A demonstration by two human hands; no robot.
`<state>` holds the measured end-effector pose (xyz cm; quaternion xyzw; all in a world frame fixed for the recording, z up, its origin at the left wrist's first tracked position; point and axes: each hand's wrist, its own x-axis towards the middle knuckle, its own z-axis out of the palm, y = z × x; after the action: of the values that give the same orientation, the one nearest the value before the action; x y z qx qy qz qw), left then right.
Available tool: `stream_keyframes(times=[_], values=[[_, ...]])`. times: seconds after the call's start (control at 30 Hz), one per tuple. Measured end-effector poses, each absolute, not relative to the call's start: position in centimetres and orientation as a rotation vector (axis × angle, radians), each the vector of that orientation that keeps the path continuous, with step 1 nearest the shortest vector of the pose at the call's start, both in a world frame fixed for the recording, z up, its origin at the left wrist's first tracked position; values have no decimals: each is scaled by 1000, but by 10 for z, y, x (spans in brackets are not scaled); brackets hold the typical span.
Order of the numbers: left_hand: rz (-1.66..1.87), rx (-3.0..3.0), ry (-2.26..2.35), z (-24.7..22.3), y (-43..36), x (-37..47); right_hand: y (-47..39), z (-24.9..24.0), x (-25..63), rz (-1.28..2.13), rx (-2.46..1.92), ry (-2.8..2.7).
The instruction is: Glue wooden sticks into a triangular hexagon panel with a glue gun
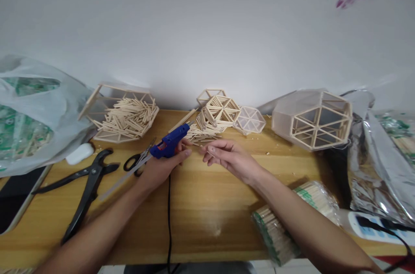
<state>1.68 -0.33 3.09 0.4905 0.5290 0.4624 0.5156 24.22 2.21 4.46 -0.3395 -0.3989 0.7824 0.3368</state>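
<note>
Now my left hand (165, 164) grips the glue gun (169, 142) (slanting away rightward), left of my right hand (231, 157), pinching a seeming stick (209, 154).

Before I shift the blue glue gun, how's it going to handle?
The blue glue gun is probably stiff and light for its size, going by its plastic-looking body. The long translucent glue stick poking out the back looks thin enough to flex and may catch on things. The black cord below the left hand, if it's the gun's, could tug.

Left hand (165, 162), right hand (234, 160) and forearms (110, 218) are bare.
</note>
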Motion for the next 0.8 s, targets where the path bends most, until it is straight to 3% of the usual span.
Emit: stream_keyframes(times=[0.4, 0.8], values=[[954, 1140, 1028, 34, -7, 20, 14, 46, 238, 2126, -911, -1181], [1061, 1100, 1204, 36, -5, 17, 16, 49, 241, 2217, -894, -1016]])
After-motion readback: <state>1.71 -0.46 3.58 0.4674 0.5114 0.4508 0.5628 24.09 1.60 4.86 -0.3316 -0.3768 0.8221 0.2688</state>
